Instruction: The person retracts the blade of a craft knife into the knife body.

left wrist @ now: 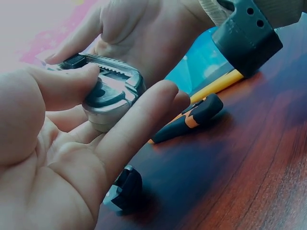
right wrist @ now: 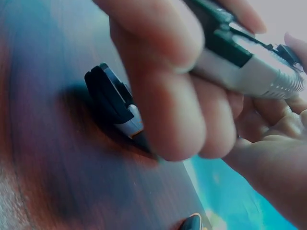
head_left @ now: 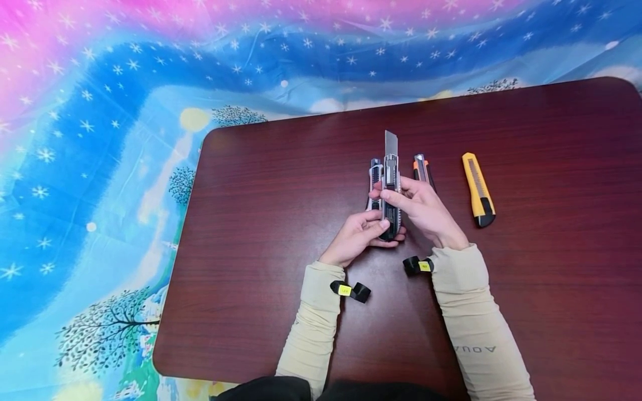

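Note:
Both hands hold a silver-and-black snap-off utility knife upright above the table, its wide blade out at the top. My left hand pinches the lower end, thumb on the face and fingers behind, as the left wrist view shows. Higher up, my right hand grips the body from the right side, its thumb lying across the front near the middle. Another grey-and-black utility knife lies just left of the held one, partly covered by the hands.
An orange-and-black utility knife lies behind the right hand, and a yellow cutter with a black end lies further right. The dark red wooden table has rounded corners. A printed cloth hangs behind it.

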### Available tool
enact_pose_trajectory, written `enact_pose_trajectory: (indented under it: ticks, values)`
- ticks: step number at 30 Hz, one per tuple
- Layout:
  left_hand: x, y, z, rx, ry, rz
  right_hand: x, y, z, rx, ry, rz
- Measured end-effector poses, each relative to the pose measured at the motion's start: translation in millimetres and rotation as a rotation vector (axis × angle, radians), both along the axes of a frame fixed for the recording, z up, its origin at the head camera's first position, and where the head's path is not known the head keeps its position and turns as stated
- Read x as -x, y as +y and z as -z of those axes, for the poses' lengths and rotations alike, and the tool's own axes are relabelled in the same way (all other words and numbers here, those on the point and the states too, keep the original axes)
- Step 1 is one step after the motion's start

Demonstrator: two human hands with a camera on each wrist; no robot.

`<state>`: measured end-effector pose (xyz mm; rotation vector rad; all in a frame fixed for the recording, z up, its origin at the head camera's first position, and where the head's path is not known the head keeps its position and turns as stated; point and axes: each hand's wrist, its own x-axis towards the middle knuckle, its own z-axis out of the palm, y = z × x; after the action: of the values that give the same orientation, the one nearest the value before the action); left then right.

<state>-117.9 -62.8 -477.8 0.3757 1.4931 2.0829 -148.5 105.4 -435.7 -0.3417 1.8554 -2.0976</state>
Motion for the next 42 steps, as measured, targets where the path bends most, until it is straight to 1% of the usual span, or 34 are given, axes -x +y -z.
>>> enact_pose_trajectory:
  ticks: [4, 8, 12, 22, 27, 33, 35, 38, 42]
  values:
    - [0.1, 0.7, -0.2, -0.01, -0.002, 0.001, 0.4, 1.2, 0.1, -0.007, 0.007, -0.012]
    - [0.2, 0.6, -1.5, -0.008, -0.001, -0.004, 0.9, 2.4, 0.4, -0.012, 0.035, -0.038]
    - [0.3, 0.4, -2.4, -0.007, -0.001, -0.007, 1.0, 3.4, 0.6, -0.05, 0.058, -0.041]
    - [0.2, 0.5, -0.5, -0.023, -0.013, -0.012, -0.3, 4.3, 0.3, -0.066, 0.039, -0.05]
    - [0.1, -0.5, 1.6, -0.024, 0.006, -0.012, -1.1, 4.6, -1.2, -0.083, 0.043, -0.056]
    - [1.1, -0.6, 2.7, -0.022, 0.039, -0.04, -0.5, 4.0, -1.4, -0.153, 0.071, -0.012]
    - [0.7, -0.1, 0.6, -0.032, 0.03, -0.051, 0.0, 3.6, -1.2, -0.164, 0.072, 0.0]
    - [0.4, 0.4, -1.0, -0.037, 0.024, -0.054, 0.8, 2.3, -0.5, -0.134, 0.049, 0.02]
    - [0.2, 0.7, -1.2, -0.053, 0.025, -0.055, 1.6, -0.2, 0.2, -0.1, 0.005, 0.071]
